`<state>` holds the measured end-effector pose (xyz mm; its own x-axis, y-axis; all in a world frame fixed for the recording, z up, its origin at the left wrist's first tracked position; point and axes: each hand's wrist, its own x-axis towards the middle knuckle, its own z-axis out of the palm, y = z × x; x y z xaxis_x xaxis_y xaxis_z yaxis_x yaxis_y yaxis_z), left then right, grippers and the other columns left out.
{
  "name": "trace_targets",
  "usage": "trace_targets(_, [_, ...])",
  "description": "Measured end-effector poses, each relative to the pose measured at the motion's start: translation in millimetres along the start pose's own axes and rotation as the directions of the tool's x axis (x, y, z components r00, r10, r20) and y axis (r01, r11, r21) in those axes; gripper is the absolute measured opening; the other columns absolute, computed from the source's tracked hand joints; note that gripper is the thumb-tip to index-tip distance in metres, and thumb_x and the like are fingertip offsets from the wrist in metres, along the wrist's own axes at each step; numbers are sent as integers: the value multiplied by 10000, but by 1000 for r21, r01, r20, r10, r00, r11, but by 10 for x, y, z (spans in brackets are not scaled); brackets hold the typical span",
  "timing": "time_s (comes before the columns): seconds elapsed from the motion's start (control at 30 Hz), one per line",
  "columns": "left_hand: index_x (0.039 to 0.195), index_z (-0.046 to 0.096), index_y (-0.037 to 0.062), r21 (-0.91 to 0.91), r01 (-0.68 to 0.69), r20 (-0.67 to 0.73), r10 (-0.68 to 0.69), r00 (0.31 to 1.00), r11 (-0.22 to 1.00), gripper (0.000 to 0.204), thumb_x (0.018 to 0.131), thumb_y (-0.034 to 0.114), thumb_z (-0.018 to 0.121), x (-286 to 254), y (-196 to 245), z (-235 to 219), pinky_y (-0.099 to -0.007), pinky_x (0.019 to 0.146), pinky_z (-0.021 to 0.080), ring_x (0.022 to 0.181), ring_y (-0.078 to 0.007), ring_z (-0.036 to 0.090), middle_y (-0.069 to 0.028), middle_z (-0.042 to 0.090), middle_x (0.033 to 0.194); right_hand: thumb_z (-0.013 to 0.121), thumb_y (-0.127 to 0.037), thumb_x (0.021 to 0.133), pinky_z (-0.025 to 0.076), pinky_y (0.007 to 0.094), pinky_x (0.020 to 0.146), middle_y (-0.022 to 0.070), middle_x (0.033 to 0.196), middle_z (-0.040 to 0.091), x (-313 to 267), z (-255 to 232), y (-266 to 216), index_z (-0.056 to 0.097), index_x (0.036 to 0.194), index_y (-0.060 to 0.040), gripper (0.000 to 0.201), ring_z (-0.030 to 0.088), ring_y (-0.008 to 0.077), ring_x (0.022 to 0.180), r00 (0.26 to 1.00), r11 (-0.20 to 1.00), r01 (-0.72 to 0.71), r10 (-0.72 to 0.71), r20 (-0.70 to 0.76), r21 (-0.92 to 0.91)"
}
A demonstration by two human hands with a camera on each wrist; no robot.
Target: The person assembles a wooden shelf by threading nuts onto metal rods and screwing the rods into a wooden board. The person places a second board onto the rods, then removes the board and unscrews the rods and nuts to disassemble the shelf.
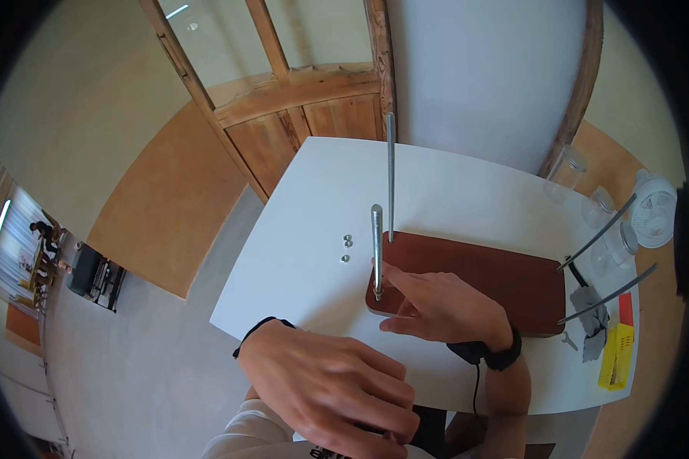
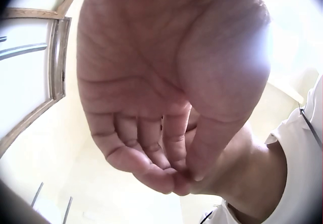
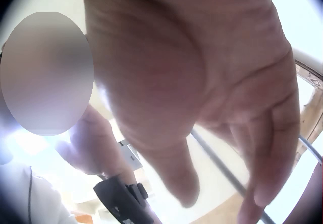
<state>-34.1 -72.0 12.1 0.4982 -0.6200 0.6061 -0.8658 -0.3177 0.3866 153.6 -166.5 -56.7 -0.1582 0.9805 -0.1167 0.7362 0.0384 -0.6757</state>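
Observation:
A reddish-brown board [image 1: 475,264] lies on the white table, with a metal rod rising near each corner. My right hand [image 1: 452,306] reaches over its near left end. The index finger is at the lower part of the near left rod [image 1: 377,245], just above a small nut [image 1: 378,296] at its foot, and the thumb stands apart. In the right wrist view the rod passes behind the straight fingers [image 3: 262,183]. My left hand [image 1: 329,382] hovers before my body, fingers loosely bent. Its thumb meets the fingertips in the left wrist view, and nothing shows between them.
Several loose nuts [image 1: 345,259] lie left of the board. Along the table's right side are clear jars [image 1: 566,172], a white fan [image 1: 654,214], a grey cloth [image 1: 592,314], a small metal tool [image 1: 569,341] and a yellow box [image 1: 617,356]. The far left rod [image 1: 391,176] stands upright; the right ones lean outward.

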Motion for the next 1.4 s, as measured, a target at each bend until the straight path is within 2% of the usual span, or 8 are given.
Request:
trace_targets(0.17, [956, 732, -24, 1, -10, 19, 10, 1000, 1000, 154, 951, 116, 669, -39, 16, -2, -281, 598, 506, 764, -215, 667, -127, 682, 954, 740, -273, 939, 566, 409, 737, 122, 1069, 720, -49, 5, 38, 348, 1520, 28, 764, 733, 310, 890, 968, 985, 150, -129, -213, 85])
trace_targets(0.27, [962, 732, -23, 6, -29, 13, 29, 999, 1000, 162, 957, 120, 656, -91, -15, 64, -278, 599, 504, 774, -216, 670, -128, 680, 960, 743, -241, 935, 564, 399, 722, 115, 1073, 720, 5, -8, -57, 343, 1525, 26, 761, 735, 288, 882, 999, 999, 32, -32, -9, -23])
trace_targets(0.53, [1131, 663, -60, -56, -1, -58, -2, 998, 998, 328, 943, 209, 669, -253, -41, 319, -388, 685, 565, 888, -325, 694, -197, 697, 1044, 748, -246, 929, 561, 405, 724, 120, 1060, 712, -47, 23, 0, 354, 1509, 30, 753, 726, 277, 851, 978, 991, 131, -125, -166, 30])
trace_targets(0.63, [970, 678, -9, -4, -72, -237, 69, 969, 997, 177, 882, 130, 742, -192, -94, 375, -277, 533, 501, 725, -199, 672, -83, 685, 882, 749, -235, 928, 564, 403, 716, 113, 1062, 714, -44, 88, 71, 363, 1500, 36, 742, 729, 268, 855, 971, 985, 162, -171, -166, -63])
trace_targets(0.9, [965, 671, -57, 1, -39, -42, 39, 998, 999, 197, 920, 135, 683, -143, -30, 157, -336, 633, 510, 771, -239, 626, -156, 641, 968, 740, -240, 932, 565, 406, 723, 105, 1080, 713, -40, 49, 54, 367, 1496, 44, 733, 728, 285, 850, 982, 991, 127, -120, -145, 43])
trace_targets(1.1, [956, 683, -73, 8, -42, -68, 43, 997, 999, 210, 909, 131, 689, -153, -24, 151, -332, 643, 521, 778, -244, 634, -159, 646, 969, 736, -228, 931, 566, 407, 739, 121, 1086, 701, -42, -57, 14, 355, 1506, 46, 742, 725, 293, 868, 998, 999, 40, -40, -40, -14])
trace_targets(1.2, [983, 698, -15, -58, 1, -167, -11, 986, 998, 208, 867, 149, 749, -189, -37, 338, -303, 586, 525, 792, -222, 674, -102, 688, 938, 734, -223, 932, 564, 409, 739, 132, 1081, 698, -34, 46, 41, 367, 1500, 40, 726, 720, 306, 877, 971, 988, 149, -140, -195, 33])
trace_targets(1.4, [1033, 739, -30, -2, 36, 45, -36, 998, 999, 188, 940, 116, 669, -97, 12, 65, -308, 654, 553, 807, -230, 688, -139, 695, 991, 737, -247, 934, 563, 414, 743, 133, 1087, 693, 7, -16, 17, 350, 1515, 31, 752, 720, 293, 879, 1000, 998, -10, 11, 20, -66])
